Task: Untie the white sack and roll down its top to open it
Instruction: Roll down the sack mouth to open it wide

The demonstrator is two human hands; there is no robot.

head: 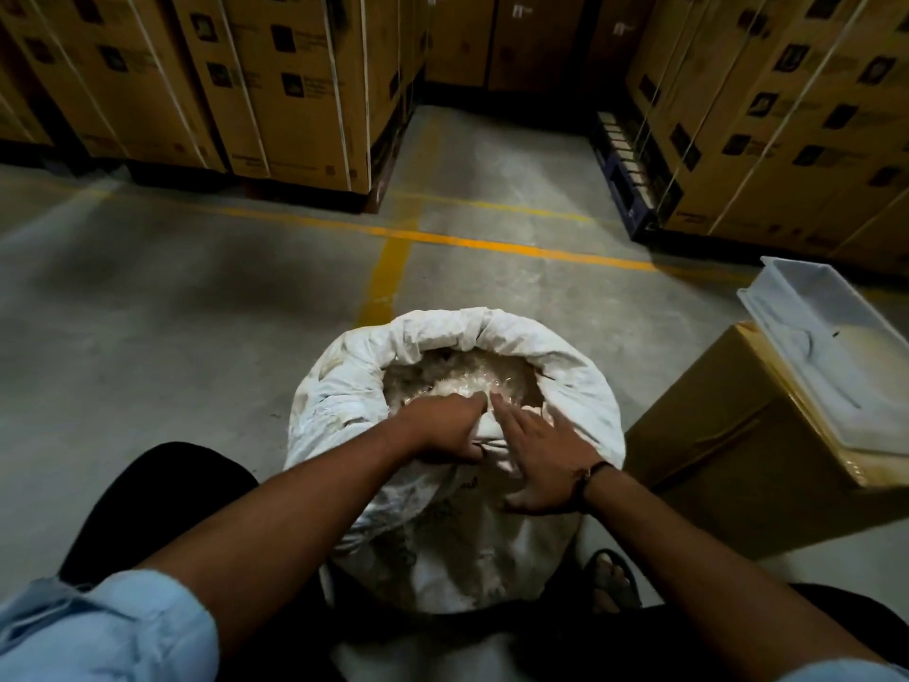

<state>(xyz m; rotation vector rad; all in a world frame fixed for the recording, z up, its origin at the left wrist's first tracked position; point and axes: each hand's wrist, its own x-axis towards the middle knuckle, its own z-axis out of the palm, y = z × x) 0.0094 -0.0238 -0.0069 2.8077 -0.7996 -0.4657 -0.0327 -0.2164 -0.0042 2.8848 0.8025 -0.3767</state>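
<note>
Looking at one sack (pixel 442 548), upright on the floor (pixel 196 337) at 6 o'clock. Gripping its near rim with the left hand (pixel 442 428), fingers curled over the fold; pressing the rim just to 3 o'clock of that with the right hand (pixel 541 460), fingers straight, a bit spread. Two hands, one box (pixel 713 460) at 3 o'clock (one tray (pixel 831 347) on top). White, crumpled, grubby, top rolled into a fat collar, clear plastic (pixel 467 381) showing inside.

Bare floor (pixel 172 337) left of the sack (pixel 565 386), cardboard box (pixel 728 435) close on its right.
</note>
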